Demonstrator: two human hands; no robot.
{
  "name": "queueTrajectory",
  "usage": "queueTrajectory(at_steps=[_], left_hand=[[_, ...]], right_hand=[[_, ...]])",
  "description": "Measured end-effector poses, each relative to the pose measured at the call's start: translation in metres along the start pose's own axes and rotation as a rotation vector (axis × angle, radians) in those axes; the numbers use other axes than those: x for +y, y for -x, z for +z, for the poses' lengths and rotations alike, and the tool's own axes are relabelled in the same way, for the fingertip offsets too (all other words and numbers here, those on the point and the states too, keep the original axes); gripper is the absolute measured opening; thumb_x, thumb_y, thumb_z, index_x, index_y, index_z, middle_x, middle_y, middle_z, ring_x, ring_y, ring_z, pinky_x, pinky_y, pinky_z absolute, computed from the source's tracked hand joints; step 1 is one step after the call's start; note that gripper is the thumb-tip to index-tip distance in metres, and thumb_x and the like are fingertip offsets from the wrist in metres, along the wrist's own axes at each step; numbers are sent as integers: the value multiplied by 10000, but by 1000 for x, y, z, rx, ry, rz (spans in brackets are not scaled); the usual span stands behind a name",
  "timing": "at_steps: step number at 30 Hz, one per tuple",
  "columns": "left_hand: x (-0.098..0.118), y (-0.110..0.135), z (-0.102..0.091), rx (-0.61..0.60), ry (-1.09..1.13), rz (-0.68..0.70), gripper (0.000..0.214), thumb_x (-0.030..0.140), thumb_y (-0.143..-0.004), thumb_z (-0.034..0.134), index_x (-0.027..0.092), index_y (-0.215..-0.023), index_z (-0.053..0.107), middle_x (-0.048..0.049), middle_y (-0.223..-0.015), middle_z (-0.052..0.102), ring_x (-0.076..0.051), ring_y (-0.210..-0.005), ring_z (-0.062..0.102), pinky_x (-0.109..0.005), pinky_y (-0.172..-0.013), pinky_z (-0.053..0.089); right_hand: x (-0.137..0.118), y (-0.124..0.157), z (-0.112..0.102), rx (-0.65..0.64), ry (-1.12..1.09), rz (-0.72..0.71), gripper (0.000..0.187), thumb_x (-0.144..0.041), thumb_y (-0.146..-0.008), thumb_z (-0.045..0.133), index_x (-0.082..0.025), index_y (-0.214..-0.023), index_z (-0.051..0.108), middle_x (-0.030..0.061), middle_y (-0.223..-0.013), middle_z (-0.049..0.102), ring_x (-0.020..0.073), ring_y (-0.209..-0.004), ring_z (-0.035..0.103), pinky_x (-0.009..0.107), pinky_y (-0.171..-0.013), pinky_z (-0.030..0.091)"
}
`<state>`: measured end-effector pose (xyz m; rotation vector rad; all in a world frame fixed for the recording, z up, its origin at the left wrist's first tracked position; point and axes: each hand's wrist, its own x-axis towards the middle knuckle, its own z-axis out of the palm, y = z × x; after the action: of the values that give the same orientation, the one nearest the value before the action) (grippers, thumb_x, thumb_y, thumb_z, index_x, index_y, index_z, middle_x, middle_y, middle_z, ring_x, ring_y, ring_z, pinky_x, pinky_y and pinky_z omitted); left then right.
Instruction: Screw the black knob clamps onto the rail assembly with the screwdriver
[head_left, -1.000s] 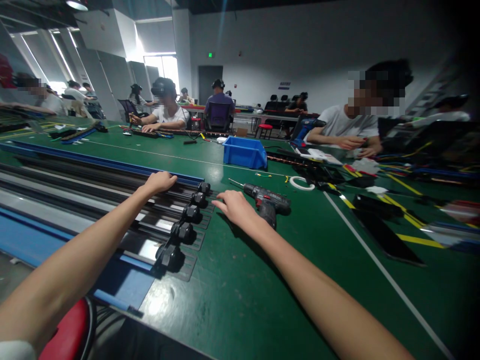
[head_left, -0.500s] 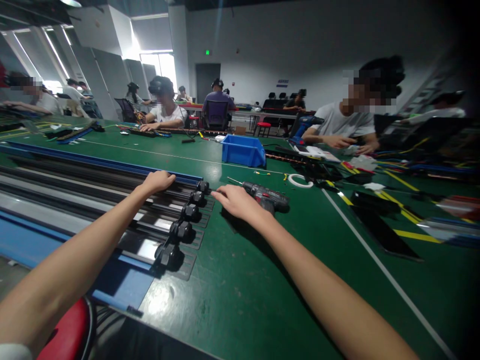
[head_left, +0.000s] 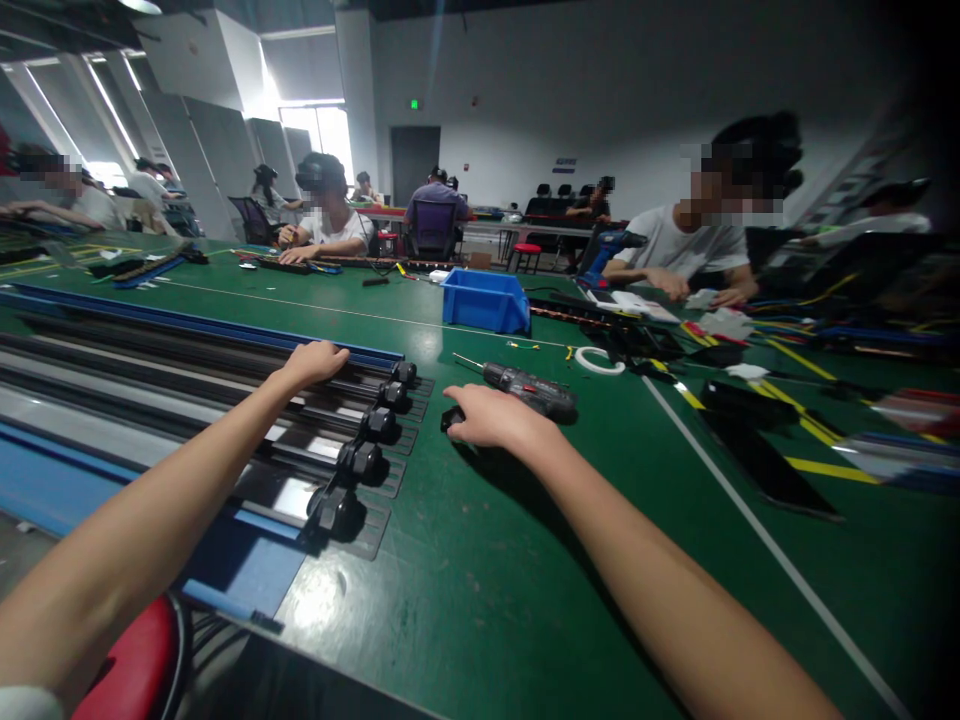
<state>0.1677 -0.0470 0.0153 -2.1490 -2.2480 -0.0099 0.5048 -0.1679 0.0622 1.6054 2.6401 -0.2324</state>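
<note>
My left hand [head_left: 316, 362] rests palm-down on the far end of the long black rails [head_left: 187, 375], its fingers curled over the top one. Several black knob-like end pieces [head_left: 361, 456] line the rail ends in a diagonal row. My right hand [head_left: 491, 418] lies on the green table [head_left: 480, 560] just right of those knobs, its fingers closed round a small black part [head_left: 450, 418]. A cordless drill [head_left: 529, 390] lies right behind that hand, not touched.
A blue bin [head_left: 484, 300] stands behind the drill, a white tape ring [head_left: 598, 362] to its right. A person in a white shirt [head_left: 694, 250] works at the right among cables and black strips. More people sit at far tables. A red stool [head_left: 127, 665] is at lower left.
My right hand has drawn back from the knobs toward me and closed on the small black part. My left hand has stayed on the rails.
</note>
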Motion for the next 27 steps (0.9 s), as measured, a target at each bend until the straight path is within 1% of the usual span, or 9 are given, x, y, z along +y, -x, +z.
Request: queueTrajectory(at_steps=[6, 11, 20, 27], left_hand=[[0, -3, 2, -1, -8, -10, 651, 554, -900, 256, 127, -950, 746, -216, -1047, 727, -373, -1053, 656, -387, -849, 474], [-1, -2, 1, -3, 2, -10, 654, 558, -899, 257, 130, -942, 750, -217, -1044, 726, -377, -1046, 656, -393, -849, 474], [0, -2, 1, -3, 0, -12, 646, 558, -898, 261, 133, -933, 746, -208, -1028, 732, -363, -1053, 657, -380, -869, 470], [0, 0, 0, -2, 4, -9, 651, 559, -897, 256, 130, -924, 745, -220, -1044, 729, -379, -1056, 654, -395, -873, 471]], right_hand=[[-3, -8, 16, 33, 13, 16, 383, -261, -852, 581, -154, -1215, 635, 163, -1205, 674, 289, -1081, 663, 340, -881, 502], [-3, -10, 16, 16, 14, 43, 278, -252, -861, 565, -132, -1078, 690, 176, -1155, 691, 288, -1030, 682, 338, -852, 511], [-4, -8, 11, 4, 15, 67, 285, -324, -858, 596, -142, -1045, 711, 172, -1184, 685, 292, -1037, 684, 344, -857, 518], [-2, -7, 8, 4, 8, 40, 282, -340, -876, 584, -147, -1036, 713, 164, -1162, 699, 292, -1062, 679, 348, -879, 517]])
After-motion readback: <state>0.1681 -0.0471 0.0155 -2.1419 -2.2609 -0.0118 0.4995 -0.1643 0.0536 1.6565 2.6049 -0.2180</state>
